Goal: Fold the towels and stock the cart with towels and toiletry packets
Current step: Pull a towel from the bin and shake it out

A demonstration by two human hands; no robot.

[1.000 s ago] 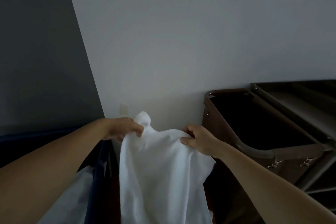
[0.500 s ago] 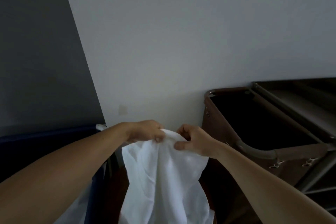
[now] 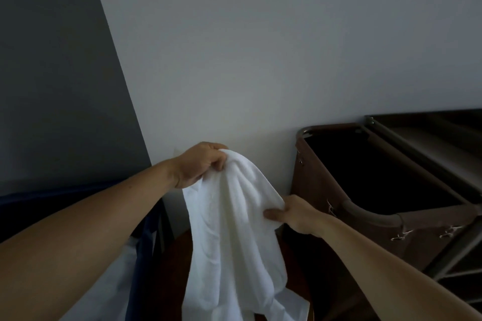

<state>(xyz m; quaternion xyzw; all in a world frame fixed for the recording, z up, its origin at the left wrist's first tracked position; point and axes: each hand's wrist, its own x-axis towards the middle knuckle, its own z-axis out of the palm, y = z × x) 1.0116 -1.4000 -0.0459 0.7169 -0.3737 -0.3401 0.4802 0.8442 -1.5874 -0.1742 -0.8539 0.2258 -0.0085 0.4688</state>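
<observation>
— Far left?
— Blue bin (image 3: 144,242), something white inside. Too dim for me to say what.
— Left hand?
— Left hand (image 3: 199,164) up in front of the wall (image 3: 260,60), fingers curled tight round the top of the towel (image 3: 234,229).
— Where's the towel?
— White, hanging in loose folds between my hands, clear of any surface. Bottom end runs out of frame.
— Right hand?
— Right hand (image 3: 294,214) sits lower, thumb and fingers pinching the towel's right edge.
— Far right?
— Cart (image 3: 370,214), brown-sided, open-topped, dark inside, just beside my right hand.
</observation>
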